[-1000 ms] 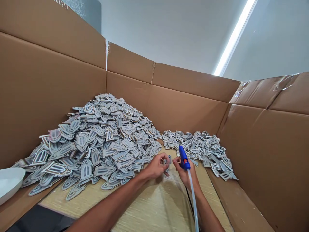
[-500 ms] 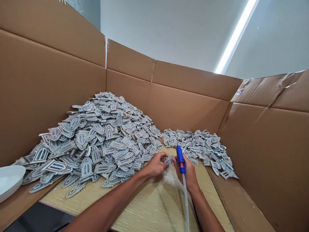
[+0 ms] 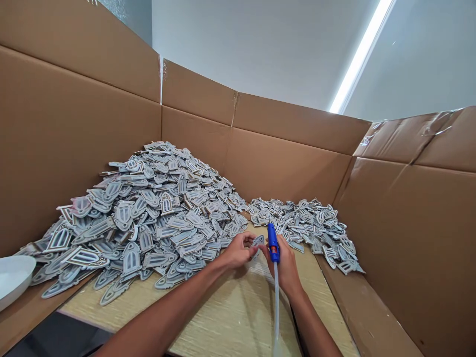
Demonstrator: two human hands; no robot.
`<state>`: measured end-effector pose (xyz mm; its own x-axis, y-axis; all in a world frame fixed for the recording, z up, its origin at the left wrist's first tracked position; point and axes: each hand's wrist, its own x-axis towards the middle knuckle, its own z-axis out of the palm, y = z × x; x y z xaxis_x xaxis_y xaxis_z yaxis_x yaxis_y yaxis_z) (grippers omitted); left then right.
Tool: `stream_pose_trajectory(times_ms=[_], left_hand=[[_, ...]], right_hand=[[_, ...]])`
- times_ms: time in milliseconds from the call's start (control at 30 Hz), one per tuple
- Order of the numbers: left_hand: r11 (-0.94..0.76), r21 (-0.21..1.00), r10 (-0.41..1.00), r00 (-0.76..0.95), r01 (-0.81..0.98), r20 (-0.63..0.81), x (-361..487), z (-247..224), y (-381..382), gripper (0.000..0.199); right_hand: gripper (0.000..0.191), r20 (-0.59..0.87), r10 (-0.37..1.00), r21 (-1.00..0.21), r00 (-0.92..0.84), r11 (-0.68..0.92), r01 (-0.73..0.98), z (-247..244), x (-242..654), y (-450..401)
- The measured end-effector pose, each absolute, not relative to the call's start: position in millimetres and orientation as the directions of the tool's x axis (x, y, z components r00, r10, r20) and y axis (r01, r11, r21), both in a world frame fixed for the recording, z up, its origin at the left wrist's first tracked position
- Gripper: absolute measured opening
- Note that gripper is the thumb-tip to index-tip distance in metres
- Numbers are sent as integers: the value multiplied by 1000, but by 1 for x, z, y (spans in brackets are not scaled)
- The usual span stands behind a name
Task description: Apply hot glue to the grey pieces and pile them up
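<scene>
A small grey arched window-shaped piece (image 3: 257,244) is pinched in my left hand (image 3: 238,250), held above the wooden board. My right hand (image 3: 285,263) is wrapped round a blue tool like an air blow gun (image 3: 273,242), its nozzle pointing up and away. From its lower end a pale hose (image 3: 276,302) runs down to the front edge. The fingertips of my right hand touch or nearly touch the near side of the piece; exact contact is hard to make out.
A large heap of similar grey pieces (image 3: 148,208) rises on the left. A smaller heap (image 3: 308,223) lies at the back right. Tall cardboard walls (image 3: 290,158) enclose the wooden board (image 3: 223,317). A white bowl (image 3: 15,277) stands at the left edge.
My right hand and the blue tool have shifted slightly left, closer to the piece. The piece has turned a little in my left hand, and its face shows more.
</scene>
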<state>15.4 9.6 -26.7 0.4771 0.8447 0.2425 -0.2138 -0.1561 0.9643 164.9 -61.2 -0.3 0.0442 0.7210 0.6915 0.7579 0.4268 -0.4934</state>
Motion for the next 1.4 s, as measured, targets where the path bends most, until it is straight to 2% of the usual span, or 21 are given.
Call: stream_pose_trajectory(times_ms=[100, 167, 267, 400, 533, 700, 967, 1400], left_hand=[[-9, 981, 862, 496, -196, 107, 16, -19, 6, 47], [48, 975, 874, 481, -217, 64, 15, -14, 4, 39], [63, 952, 911, 407, -300, 67, 12, -7, 4, 33], [33, 927, 918, 377, -374, 119, 9, -4, 10, 45], [0, 924, 906, 391, -382, 161, 8, -3, 14, 48], [-24, 919, 893, 406, -393, 197, 9, -2, 12, 50], [-49, 918, 881, 416, -394, 225, 9, -2, 11, 49], [-74, 923, 876, 417, -378, 241, 8, 1, 10, 48]], right_hand=[[40, 600, 798, -621, 56, 421, 661, 0, 164, -60], [49, 524, 850, -740, 60, 419, 527, 0, 163, -59], [62, 414, 908, -878, 65, 379, 294, 1, 163, -57], [64, 250, 967, -948, -53, 256, 190, 3, 166, -60], [66, 164, 980, -965, -111, 183, 186, 0, 169, -61], [72, 118, 988, -942, -95, 142, 305, -5, 172, -58], [71, 136, 989, -933, -53, 146, 328, -11, 174, -56], [79, 121, 993, -905, -10, 114, 409, -5, 174, -59]])
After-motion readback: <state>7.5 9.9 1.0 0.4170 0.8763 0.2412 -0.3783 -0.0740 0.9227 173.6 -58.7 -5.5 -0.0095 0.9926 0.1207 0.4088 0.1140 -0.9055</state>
